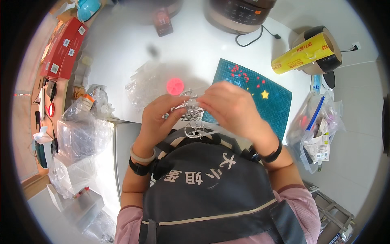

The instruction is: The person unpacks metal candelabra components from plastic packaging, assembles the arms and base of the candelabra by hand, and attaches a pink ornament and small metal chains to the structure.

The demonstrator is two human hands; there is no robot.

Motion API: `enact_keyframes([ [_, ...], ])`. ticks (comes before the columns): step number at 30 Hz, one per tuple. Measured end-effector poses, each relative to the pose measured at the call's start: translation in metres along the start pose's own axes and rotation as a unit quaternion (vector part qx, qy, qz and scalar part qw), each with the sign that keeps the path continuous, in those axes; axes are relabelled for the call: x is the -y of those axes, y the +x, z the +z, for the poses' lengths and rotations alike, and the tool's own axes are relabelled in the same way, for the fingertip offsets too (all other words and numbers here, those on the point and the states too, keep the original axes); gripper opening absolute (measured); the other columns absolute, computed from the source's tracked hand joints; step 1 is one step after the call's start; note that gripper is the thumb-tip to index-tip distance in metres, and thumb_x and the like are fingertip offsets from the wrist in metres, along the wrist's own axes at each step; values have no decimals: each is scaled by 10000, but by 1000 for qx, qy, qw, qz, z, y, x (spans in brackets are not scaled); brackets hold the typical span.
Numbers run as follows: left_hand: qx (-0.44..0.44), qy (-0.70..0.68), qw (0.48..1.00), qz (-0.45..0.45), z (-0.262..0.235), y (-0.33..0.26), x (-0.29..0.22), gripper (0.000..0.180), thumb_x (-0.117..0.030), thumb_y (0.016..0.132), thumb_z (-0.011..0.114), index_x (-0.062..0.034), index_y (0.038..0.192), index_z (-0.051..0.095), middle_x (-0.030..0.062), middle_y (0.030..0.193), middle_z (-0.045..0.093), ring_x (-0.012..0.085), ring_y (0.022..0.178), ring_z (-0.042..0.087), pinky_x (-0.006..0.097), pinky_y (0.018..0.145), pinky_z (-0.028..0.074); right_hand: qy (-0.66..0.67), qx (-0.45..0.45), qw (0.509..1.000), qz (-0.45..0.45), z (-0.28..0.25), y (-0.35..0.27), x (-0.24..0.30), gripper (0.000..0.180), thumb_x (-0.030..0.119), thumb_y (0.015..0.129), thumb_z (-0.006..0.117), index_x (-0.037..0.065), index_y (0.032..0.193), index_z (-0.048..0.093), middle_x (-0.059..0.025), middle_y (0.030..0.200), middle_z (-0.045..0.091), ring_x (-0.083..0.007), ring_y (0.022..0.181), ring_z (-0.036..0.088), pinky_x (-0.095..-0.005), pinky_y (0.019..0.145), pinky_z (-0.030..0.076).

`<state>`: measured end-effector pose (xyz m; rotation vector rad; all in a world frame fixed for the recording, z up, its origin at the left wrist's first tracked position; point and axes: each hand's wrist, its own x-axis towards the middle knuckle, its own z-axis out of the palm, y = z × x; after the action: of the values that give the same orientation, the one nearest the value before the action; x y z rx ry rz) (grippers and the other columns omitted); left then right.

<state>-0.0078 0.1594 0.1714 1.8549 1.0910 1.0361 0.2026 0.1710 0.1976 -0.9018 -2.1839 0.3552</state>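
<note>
While both hands meet above the near edge of the bench (122,53), the silver metal cluster (191,116) lies pinched between left grip (160,116) and right grip (231,107), dangling toward the apron (211,183).

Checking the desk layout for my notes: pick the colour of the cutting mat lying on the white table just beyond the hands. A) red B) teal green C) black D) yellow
B: the cutting mat is teal green with a grid, a yellow star and red marks on it, lying on the white table behind the right hand.
</note>
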Motion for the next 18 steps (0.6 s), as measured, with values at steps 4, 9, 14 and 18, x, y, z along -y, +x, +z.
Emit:
enact_keyframes([
  [4,44,17,999,13,-2,0,-1,262,-1,761,659,-22,1022,663,54,725,591,134,631,516,241,568,390,-19,23,1000,-2,2,-4,1,176,48,691,713,50,856,654,-70,810,628,-231,773,611,-319,645,508],
  [9,45,14,998,29,-2,-2,-3,250,-37,748,687,-35,997,661,89,701,584,193,591,529,281,545,421,-10,32,999,-1,3,-8,1,151,86,694,715,63,827,647,-61,800,632,-220,734,625,-305,609,512],
  [14,51,5,998,36,-2,-4,-5,220,-40,747,690,-25,965,662,99,727,607,204,606,554,287,550,435,-36,23,998,-37,5,-8,5,85,122,734,644,76,802,623,-38,768,615,-204,717,615,-313,606,500],
  [18,59,0,997,42,-1,-6,-5,207,-43,745,689,-24,949,661,103,743,618,222,629,567,289,565,443,-25,27,998,-49,6,-10,5,112,112,720,638,74,824,622,-50,795,623,-200,751,624,-312,622,502],
])
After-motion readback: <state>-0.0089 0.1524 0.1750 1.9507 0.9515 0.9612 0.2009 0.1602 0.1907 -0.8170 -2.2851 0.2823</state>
